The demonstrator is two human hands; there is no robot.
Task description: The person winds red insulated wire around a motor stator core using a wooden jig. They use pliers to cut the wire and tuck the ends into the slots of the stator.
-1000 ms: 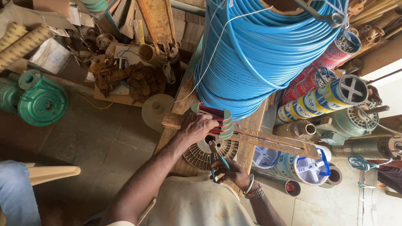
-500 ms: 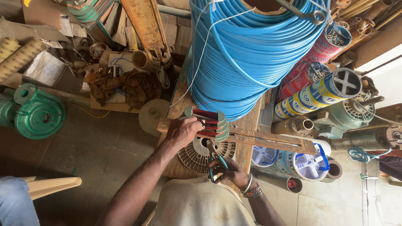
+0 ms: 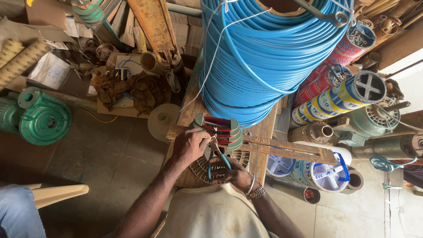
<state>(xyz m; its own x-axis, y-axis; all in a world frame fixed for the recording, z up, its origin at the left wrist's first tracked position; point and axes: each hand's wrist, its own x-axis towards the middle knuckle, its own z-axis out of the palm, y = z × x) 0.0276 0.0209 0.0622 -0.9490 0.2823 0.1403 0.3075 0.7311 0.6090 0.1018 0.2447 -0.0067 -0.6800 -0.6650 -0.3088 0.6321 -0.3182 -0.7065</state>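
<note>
My hands at the red coil former on the wooden desk.

To the far left a green pump casing (image 3: pixel 44 121) lies on the floor. My left hand (image 3: pixel 190 145) is curled over the near edge of the red coil former (image 3: pixel 219 128), fingers closed on what looks like a thin wire. Just right of it, my right hand (image 3: pixel 233 172) is closed around blue-handled pliers (image 3: pixel 219 158), above a round slotted fan cover (image 3: pixel 211 167). Beyond stands a big reel of blue cable (image 3: pixel 269 53) on the desk (image 3: pixel 264 132).
</note>
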